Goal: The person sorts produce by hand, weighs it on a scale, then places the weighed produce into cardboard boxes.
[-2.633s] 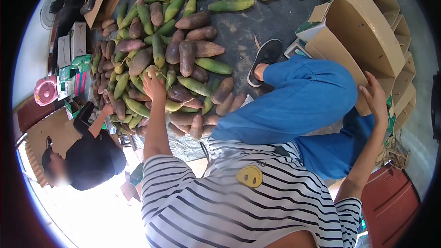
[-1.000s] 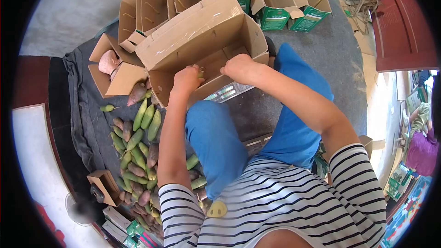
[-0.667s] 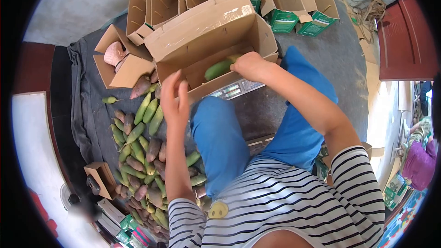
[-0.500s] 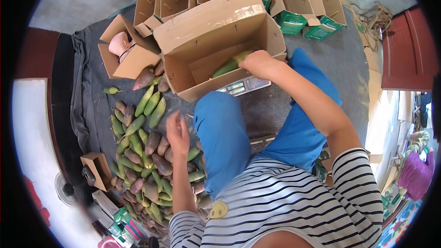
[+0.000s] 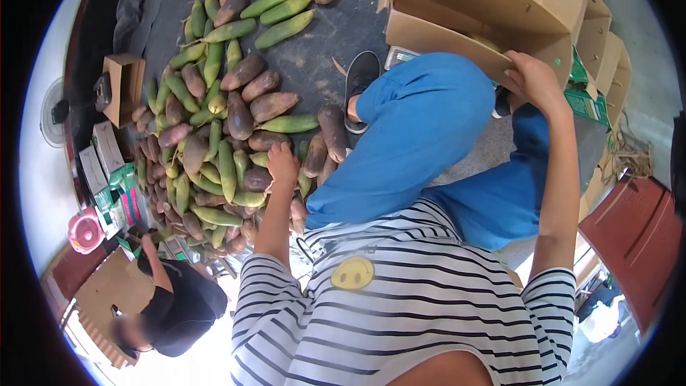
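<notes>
My left hand [image 5: 283,166] reaches down into a pile of vegetables, its fingers bent among them; whatever they grip is hidden. Beside it lie a long green radish [image 5: 290,124] and a brownish-purple root [image 5: 268,141], with several more of both kinds around. My right hand [image 5: 537,80] is closed over the near rim of an open cardboard box [image 5: 446,37], close to its right end. Inside the box, part of a green radish [image 5: 486,41] shows behind the rim. Under the box, a corner of a scale [image 5: 400,57] sticks out.
More cardboard boxes [image 5: 607,50] with green printing stand behind the large box. A small open carton [image 5: 125,89] and a pink basin [image 5: 86,230] are at the left. Another person in dark clothes [image 5: 189,300] is at the lower left. My bent knee [image 5: 450,86] is between my hands.
The view has swung left toward the pile. My left hand has gone down onto the vegetables. My right hand has let go of the green radish in the box and now grips the rim.
</notes>
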The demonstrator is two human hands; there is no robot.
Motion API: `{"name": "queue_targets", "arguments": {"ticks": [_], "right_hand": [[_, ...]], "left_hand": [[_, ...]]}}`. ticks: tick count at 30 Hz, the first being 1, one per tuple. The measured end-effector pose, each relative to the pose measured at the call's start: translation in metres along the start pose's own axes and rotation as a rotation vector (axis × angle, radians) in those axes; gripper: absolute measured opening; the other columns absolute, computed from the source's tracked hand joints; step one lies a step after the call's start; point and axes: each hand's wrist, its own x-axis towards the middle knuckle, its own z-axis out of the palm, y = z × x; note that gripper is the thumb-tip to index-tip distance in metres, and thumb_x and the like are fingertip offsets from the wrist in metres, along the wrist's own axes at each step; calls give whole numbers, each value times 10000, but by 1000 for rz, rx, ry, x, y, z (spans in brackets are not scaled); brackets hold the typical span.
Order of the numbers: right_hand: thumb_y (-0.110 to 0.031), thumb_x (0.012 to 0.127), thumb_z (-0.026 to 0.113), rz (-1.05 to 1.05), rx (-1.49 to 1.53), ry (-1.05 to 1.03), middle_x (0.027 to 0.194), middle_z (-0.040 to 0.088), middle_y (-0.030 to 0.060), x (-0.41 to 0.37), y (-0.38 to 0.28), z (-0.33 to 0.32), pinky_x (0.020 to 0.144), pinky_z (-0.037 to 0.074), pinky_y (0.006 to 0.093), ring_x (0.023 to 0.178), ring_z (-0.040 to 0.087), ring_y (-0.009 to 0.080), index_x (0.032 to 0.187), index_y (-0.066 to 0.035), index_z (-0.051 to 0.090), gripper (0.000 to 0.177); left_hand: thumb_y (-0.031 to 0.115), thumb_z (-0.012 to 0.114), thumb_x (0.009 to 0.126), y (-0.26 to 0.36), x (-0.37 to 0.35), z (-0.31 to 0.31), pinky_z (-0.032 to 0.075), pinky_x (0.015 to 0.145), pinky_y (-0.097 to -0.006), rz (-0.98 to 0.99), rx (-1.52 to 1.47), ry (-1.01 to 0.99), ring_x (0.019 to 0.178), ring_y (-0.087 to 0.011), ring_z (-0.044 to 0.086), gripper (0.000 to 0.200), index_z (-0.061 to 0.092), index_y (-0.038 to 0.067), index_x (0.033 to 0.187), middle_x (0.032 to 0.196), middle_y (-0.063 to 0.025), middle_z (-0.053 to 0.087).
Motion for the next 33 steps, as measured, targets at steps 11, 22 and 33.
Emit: {"name": "queue_targets", "arguments": {"ticks": [11,22,33], "right_hand": [[-130,859,573,41,19,-27,994,622,165,5,-12,-6,801,459,423,959,579,358,1099,-68,561,249],[-151,835,595,-5,-61,59,986,628,166,2,15,11,785,476,438,942,593,358,1098,-57,567,280],[-110,818,598,81,-43,-1,937,627,123,-1,4,9,753,479,430,900,594,338,1052,-66,565,241]], "left_hand": [[439,774,666,33,20,32,460,881,-439,-38,-168,-466,1053,-296,580,662,508,82,1157,1110,-133,595],[365,734,646,-4,28,63,522,663,-367,-290,-792,-408,760,-292,669,521,676,-60,941,833,-177,681],[80,712,734,153,62,-256,392,994,-374,490,-1306,463,1174,-255,487,735,332,-15,1356,1295,-156,463]]}}
